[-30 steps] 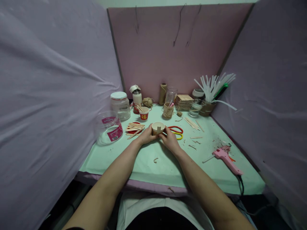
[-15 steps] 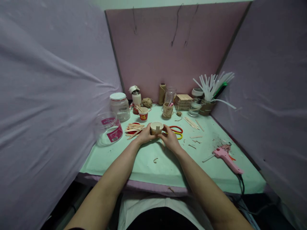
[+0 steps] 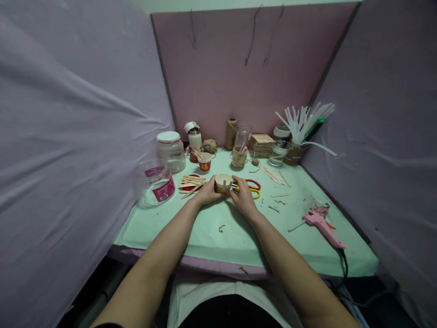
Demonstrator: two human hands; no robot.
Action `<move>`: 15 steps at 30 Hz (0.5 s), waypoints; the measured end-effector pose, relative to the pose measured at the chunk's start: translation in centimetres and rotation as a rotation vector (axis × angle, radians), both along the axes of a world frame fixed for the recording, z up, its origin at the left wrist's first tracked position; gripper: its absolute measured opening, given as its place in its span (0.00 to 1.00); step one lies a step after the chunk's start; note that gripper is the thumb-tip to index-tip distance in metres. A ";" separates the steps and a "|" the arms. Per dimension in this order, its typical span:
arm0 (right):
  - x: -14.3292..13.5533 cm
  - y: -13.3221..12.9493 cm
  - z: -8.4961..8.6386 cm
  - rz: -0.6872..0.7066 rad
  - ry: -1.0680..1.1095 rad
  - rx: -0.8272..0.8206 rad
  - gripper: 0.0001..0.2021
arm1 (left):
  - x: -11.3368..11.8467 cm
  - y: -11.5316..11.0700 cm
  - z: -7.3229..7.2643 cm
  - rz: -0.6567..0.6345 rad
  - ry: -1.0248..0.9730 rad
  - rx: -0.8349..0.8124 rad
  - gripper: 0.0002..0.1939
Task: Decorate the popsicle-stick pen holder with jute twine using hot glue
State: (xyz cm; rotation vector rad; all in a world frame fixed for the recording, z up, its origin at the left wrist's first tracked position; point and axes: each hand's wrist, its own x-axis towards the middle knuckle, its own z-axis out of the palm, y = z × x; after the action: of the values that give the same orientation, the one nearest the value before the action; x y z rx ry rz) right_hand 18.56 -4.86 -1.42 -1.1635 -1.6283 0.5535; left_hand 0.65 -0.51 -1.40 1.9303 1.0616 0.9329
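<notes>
A small pale cup with brown material around its outside is held between both hands above the green cloth. My left hand grips its left side, and my right hand has its fingers pressed to the right side. The cup's opening tilts toward me, and a short greyish strip shows at its front. Scissors with red and yellow handles lie just right of the cup, their blades partly hidden by my right hand. To the left, wooden sticks are heaped over a red object.
A pink glue gun lies at the right, its cord over the front edge. Clear jars, a red paper cup, a twine-wrapped cup, a twine spool and stacked wooden squares stand behind. Fibre scraps lie in front.
The cup has turned slightly in my hands, so the strip at its front sits further right. My right fingers have shifted a little around its side.
</notes>
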 end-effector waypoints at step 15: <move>0.1 0.3 0.0 -0.023 -0.025 0.080 0.17 | 0.1 0.1 -0.1 -0.022 -0.066 -0.014 0.42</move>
State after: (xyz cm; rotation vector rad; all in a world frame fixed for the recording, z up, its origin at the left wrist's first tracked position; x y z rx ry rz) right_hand 18.64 -4.55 -1.40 -1.1328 -1.6412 0.4573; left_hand 0.77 -0.38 -1.54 1.8831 1.0037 0.9682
